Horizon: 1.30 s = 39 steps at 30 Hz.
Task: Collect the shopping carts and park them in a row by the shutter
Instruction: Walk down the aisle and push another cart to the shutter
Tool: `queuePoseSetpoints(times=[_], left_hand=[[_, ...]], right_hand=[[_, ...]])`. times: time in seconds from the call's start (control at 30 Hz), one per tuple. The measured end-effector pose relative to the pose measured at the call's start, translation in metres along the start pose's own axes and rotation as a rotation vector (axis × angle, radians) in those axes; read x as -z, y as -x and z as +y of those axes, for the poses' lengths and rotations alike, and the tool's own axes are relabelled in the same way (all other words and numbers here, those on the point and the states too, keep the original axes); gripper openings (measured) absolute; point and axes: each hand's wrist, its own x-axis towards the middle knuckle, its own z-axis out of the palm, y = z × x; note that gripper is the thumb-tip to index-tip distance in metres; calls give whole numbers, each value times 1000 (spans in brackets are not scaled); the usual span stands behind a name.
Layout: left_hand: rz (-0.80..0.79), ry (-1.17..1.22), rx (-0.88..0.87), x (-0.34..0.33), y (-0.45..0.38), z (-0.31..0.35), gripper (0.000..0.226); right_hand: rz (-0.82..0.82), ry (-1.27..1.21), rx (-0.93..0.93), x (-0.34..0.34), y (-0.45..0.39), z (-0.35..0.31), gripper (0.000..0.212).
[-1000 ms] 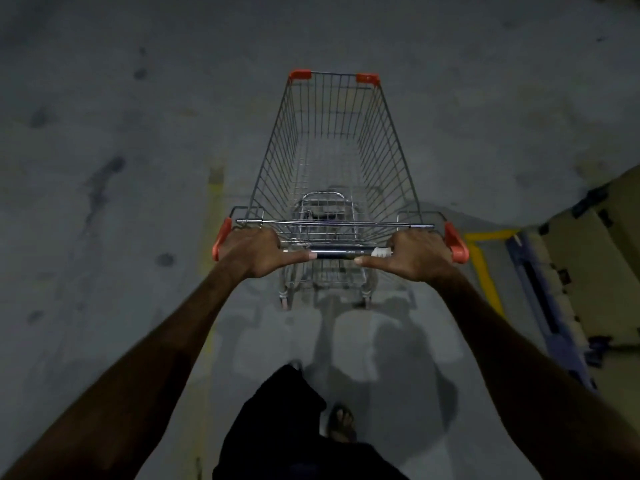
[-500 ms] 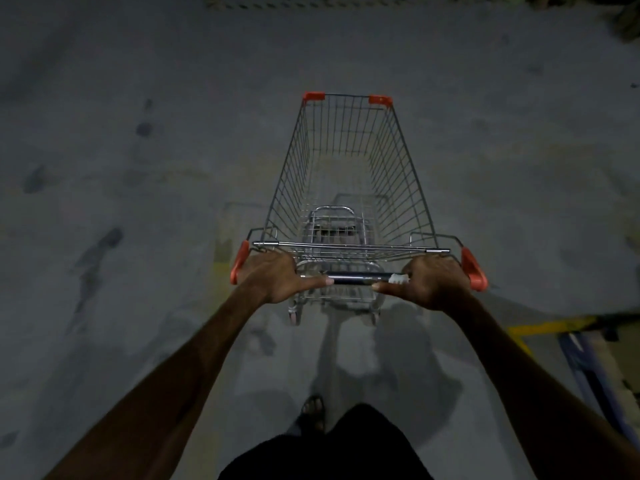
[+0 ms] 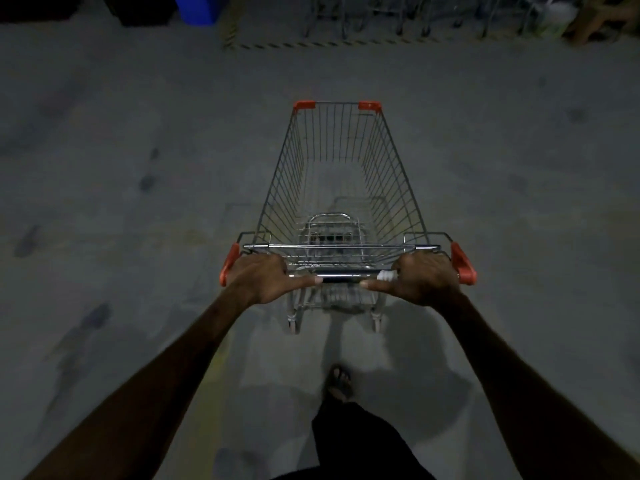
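An empty wire shopping cart [image 3: 341, 174] with orange corner caps stands in front of me on the grey concrete floor. My left hand [image 3: 259, 277] grips the left end of its handle bar [image 3: 341, 279]. My right hand [image 3: 424, 278] grips the right end, thumbs pointing inward along the bar. At the far top of the view a row of parked carts [image 3: 398, 15] shows dimly, only their lower frames and wheels visible.
A yellow-and-black striped floor line [image 3: 294, 45] runs in front of the parked carts. A blue bin [image 3: 197, 8] and dark containers stand at top left, wooden items at top right. Open stained concrete lies on both sides. My sandalled foot [image 3: 341, 381] is behind the cart.
The cart has rolled forward with both hands on the handle. The yellow line and blue pallet at the right dropped out of view; the parked carts and striped line appeared ahead.
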Motion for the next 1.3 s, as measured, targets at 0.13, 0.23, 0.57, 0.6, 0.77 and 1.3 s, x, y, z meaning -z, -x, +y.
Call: queuePoseSetpoints(times=[0.13,0.23,0.57,0.6,0.77,1.3], left_hand=[[-10,-2,19,39,-110,-20,105],[-7,2,41,66,-187,-35,105],[30,17,72,169,-470,-84,109],[35,14,77,180,-500,-91,110],[14,28,22,246,-628,-112,97],[33,46,121,385,-1032,-200,100]], right_hand=[[-20,0,34,21,-120,15,108],[29,15,117,35,-205,26,108],[82,100,144,66,-518,75,104],[90,106,139,73,-549,79,102],[7,68,134,113,-693,91,87],[31,75,200,169,-1143,137,101]])
